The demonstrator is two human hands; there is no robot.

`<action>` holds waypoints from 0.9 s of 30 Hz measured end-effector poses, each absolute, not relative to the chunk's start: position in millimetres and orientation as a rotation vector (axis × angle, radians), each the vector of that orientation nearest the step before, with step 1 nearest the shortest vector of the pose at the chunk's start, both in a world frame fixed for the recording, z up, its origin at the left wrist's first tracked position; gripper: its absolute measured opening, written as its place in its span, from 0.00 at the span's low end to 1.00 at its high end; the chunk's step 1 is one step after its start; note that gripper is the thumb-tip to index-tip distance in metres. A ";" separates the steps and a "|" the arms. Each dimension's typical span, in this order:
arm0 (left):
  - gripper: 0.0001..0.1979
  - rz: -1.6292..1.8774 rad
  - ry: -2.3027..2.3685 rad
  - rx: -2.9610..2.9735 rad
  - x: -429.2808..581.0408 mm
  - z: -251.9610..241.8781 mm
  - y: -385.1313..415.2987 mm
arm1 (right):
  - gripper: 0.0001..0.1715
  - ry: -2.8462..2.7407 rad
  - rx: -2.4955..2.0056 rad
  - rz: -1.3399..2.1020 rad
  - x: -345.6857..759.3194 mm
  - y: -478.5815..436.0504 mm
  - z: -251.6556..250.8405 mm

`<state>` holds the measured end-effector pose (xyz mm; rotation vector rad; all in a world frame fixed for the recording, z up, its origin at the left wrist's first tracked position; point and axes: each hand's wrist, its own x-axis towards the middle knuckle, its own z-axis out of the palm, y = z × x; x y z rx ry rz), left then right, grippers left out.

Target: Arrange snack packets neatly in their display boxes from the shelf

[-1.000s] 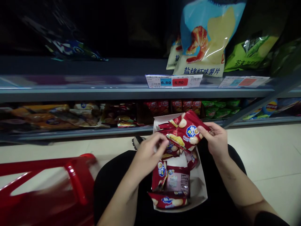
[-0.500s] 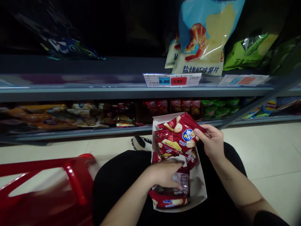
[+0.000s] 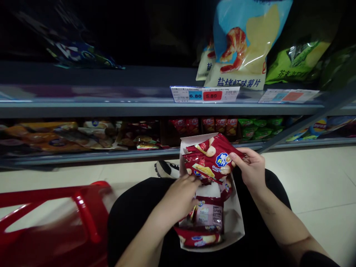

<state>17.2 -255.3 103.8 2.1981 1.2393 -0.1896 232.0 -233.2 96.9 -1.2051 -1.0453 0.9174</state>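
We are judging the red packet (image 3: 213, 158) light, slippery, crushable; right hand (image 3: 251, 167) is soundly pinching its end by the box's (image 3: 235, 218) right edge; left hand (image 3: 178, 196) hold, we cannot tell.

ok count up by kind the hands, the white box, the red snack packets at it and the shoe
hands: 2, left hand and right hand
white box: 1
red snack packets: at least 5, overlaps hide the exact number
shoe: 1
total: at least 9
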 end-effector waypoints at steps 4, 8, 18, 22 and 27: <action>0.09 -0.299 1.662 2.068 2.5 125.5 -254.6 | 0.10 -1.051 -1.210 0.891 232.2 -232.3 97.6; 0.14 -0.338 1.882 1.992 1.5 127.0 -255.5 | 0.11 -1.087 -1.238 0.894 231.3 -232.6 95.9; 0.11 -0.404 1.842 2.043 3.3 129.0 -264.3 | 0.11 -1.083 -1.254 0.911 228.3 -233.7 98.4; 0.09 -0.447 1.772 2.050 7.8 134.9 -267.3 | 0.12 -1.090 -1.264 0.916 227.9 -234.6 99.8; 0.09 -0.303 1.595 2.104 5.3 137.1 -271.5 | 0.13 -1.115 -1.287 0.880 228.5 -234.2 98.7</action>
